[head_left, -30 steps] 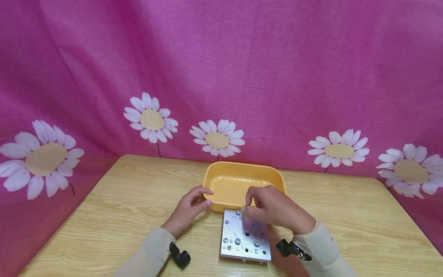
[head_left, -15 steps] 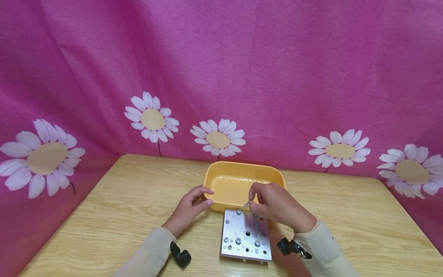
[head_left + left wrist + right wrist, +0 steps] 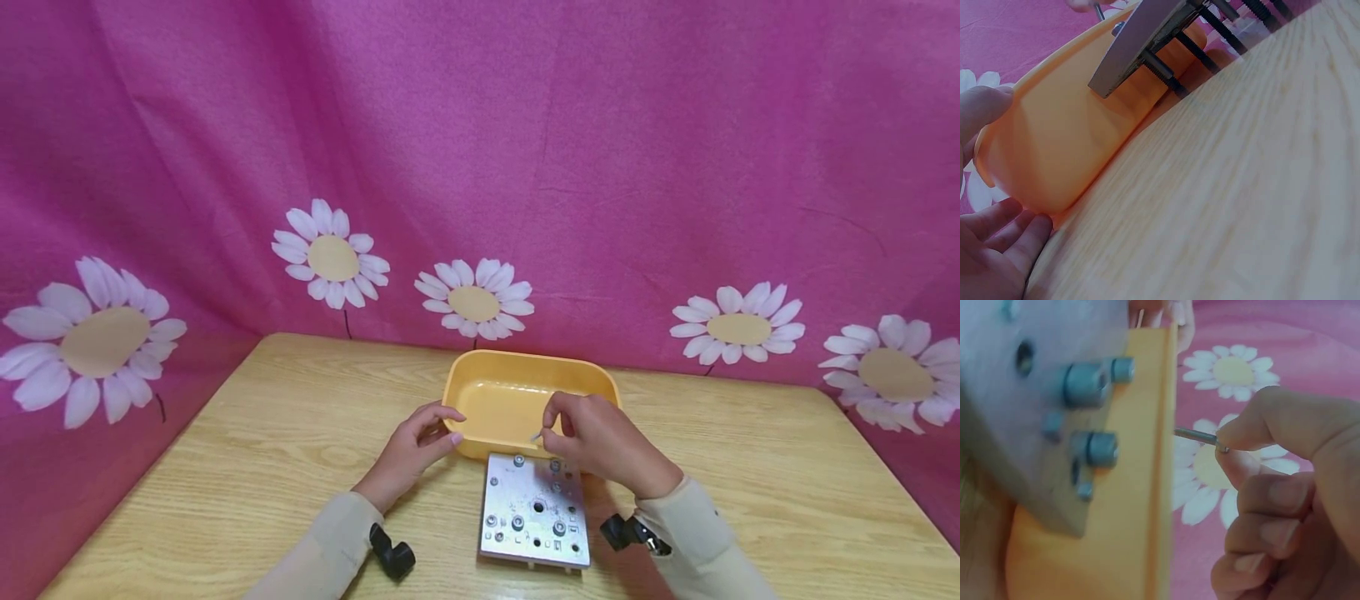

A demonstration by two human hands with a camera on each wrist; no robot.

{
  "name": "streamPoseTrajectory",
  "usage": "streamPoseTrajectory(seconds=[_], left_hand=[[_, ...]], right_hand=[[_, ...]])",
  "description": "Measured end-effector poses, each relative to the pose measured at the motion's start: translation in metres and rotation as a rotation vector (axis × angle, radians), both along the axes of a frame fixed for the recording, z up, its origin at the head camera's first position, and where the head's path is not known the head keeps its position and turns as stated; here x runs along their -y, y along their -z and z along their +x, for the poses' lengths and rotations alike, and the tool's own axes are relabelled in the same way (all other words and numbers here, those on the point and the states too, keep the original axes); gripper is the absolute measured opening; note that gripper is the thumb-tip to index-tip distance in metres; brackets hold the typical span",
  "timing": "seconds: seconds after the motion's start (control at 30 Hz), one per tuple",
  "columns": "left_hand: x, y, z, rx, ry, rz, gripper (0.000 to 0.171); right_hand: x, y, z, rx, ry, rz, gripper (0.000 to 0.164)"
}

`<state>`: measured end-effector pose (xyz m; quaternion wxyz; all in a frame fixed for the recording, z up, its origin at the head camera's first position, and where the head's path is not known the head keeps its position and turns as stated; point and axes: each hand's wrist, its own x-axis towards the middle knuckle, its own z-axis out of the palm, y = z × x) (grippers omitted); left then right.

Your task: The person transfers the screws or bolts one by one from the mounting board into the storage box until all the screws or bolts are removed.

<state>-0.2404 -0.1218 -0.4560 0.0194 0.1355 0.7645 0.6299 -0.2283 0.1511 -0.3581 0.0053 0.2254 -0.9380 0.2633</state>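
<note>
My right hand (image 3: 600,437) pinches a thin metal pin (image 3: 1196,435) between thumb and index finger, over the front part of a yellow plastic tub (image 3: 517,358). In the right wrist view the pin points toward the tub's rim; the other fingers are curled. My left hand (image 3: 408,454) holds the tub's left front corner, one finger over the rim and the thumb against the outer wall. In front of the tub is a silver metal plate (image 3: 517,500) with several socket-head bolts and holes. Threaded bolt shanks (image 3: 1225,31) stick out beneath it in the left wrist view.
Everything stands on a light wood-grain table (image 3: 300,417). Behind and at both sides hangs a magenta cloth (image 3: 600,167) printed with daisies. The plate's far edge lies close to the tub's front wall. A black wrist mount (image 3: 392,554) sits by the left sleeve.
The right hand has lifted the pin away from the plate's far edge and moved it forward over the tub's front rim. The left hand, tub and plate have stayed put.
</note>
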Motion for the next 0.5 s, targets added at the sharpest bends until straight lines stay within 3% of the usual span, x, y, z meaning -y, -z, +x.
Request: streamPoseTrajectory(seconds=[0.3, 0.5], left_hand=[[-0.001, 0.0, -0.001, 0.008, -0.017, -0.008, 0.028], [-0.002, -0.001, -0.001, 0.016, -0.031, 0.009, 0.025]], right_hand=[[-0.013, 0.015, -0.019, -0.094, -0.005, -0.031, 0.009], [-0.014, 0.023, -0.03, -0.084, -0.005, -0.043, 0.006]])
